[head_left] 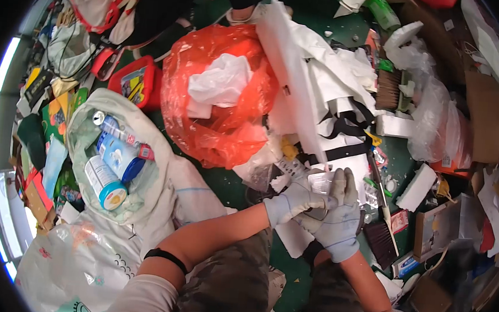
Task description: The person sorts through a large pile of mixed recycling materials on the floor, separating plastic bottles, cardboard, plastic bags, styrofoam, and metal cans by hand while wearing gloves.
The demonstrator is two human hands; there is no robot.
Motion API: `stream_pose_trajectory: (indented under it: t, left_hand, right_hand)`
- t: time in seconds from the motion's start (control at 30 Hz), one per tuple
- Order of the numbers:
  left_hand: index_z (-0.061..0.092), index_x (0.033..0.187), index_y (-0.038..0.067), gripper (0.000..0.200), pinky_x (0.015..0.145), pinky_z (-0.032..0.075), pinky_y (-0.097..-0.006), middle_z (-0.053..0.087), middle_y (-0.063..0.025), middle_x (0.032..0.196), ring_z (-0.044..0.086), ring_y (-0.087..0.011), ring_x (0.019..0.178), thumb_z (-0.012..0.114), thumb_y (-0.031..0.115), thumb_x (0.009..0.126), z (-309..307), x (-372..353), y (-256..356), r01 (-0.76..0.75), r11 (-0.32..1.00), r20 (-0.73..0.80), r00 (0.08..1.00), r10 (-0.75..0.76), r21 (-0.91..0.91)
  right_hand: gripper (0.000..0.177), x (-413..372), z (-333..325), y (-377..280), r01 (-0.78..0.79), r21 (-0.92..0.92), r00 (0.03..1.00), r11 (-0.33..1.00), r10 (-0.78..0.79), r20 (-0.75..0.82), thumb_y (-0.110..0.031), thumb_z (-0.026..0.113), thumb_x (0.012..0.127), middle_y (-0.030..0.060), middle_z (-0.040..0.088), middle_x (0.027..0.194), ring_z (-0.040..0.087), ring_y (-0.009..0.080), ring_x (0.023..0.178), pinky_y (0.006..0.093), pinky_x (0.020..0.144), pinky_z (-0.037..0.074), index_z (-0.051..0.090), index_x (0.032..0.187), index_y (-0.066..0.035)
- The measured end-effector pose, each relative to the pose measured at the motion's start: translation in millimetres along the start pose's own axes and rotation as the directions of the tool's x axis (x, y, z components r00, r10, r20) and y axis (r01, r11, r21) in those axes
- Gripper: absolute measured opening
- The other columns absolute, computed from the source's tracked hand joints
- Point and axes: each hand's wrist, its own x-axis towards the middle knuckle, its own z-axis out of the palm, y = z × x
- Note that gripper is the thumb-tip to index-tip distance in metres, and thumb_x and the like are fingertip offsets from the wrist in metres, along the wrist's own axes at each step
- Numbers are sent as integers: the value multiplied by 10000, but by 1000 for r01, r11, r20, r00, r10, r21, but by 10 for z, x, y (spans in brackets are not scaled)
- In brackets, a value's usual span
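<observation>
Both hands wear pale grey work gloves and meet in front of my knees. My left hand [296, 202] has its fingers bent round a small clear plastic piece [319, 182]. Beside it, my right hand [338, 219] touches the same piece, its longer fingers stretched out and pointing up. A greyish rounded edge shows between the palms, too small to name. Just beyond the hands lie a white sheet [290, 80] standing on edge, black straps [346, 152] and white scraps.
A red plastic bag [205, 129] lies ahead. An open white sack [167, 190] at left holds bottles, including a blue one [119, 156]. A brush [380, 244], a foam block [417, 187] and cardboard [484, 116] lie at right. Another person's foot [241, 16] is at the top.
</observation>
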Motion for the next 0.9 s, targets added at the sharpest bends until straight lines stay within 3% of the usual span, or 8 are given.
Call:
stream_pose_trajectory:
  t: [0.17,0.3,0.43,0.47,0.63,0.8,0.83,0.9]
  left_hand:
    - [493,1249,-16,508,898,473,-301,617,-75,1106,598,-153,995,672,79,784,-300,-362,58,-39,967,54,997,54,-251]
    - [456,1288,-23,469,1029,391,-353,553,-95,1246,534,-187,1149,546,222,898,-862,-1296,468,-206,975,-171,961,218,86]
    - [570,1150,90,294,712,518,-287,626,-18,1026,619,-127,869,603,240,899,-1908,-2665,774,-234,965,-672,697,251,118]
    - [590,1083,102,253,637,500,-252,619,18,907,604,-98,753,625,257,887,-2171,-2937,807,-250,932,-830,435,350,262]
    - [440,1325,21,647,762,467,-282,562,-113,1160,557,-185,924,727,232,784,-3859,-4202,1023,161,817,-820,-65,569,554]
    - [394,1392,64,869,1045,345,-373,400,-217,1383,390,-337,1292,759,468,714,-4209,-4411,1196,733,586,-872,21,488,346]
    - [412,1377,62,811,1044,345,-378,400,-219,1384,395,-346,1286,744,430,736,-4109,-4288,1217,772,487,-787,27,617,408]
    - [448,1348,58,694,1042,346,-387,399,-223,1385,405,-364,1273,714,356,780,-3935,-4167,1218,842,267,-562,51,825,468]
  right_hand:
    - [1152,10,-185,-144,6,690,995,724,-72,67,-283,877,569,180,385,1404,513,267,1136,385,935,437,192,1446,15]
    - [850,-92,-268,-24,-105,774,980,624,199,-27,-291,725,759,146,410,1385,525,213,1084,268,721,465,284,1426,-2]
    - [701,-466,324,727,-317,584,948,747,247,200,-252,755,755,141,557,1213,556,215,1043,314,828,468,437,1336,-20]
    - [684,-511,397,732,-230,454,965,861,142,221,-254,757,745,158,554,1210,549,258,1064,339,877,453,457,1318,-31]
    - [722,-329,491,613,182,82,982,980,-185,37,-254,765,664,189,452,1319,483,373,1127,444,967,393,469,1299,-79]
    - [701,339,207,701,44,-63,964,997,-59,-258,-267,767,684,208,438,1321,487,365,1096,441,948,400,473,1292,-77]
    - [701,466,295,838,-110,163,947,980,154,-284,-294,776,703,206,463,1306,530,313,1056,393,898,441,474,1290,-60]
    - [765,836,184,847,-544,448,814,710,576,77,-430,759,722,156,581,1145,600,220,854,327,729,497,469,1283,1]
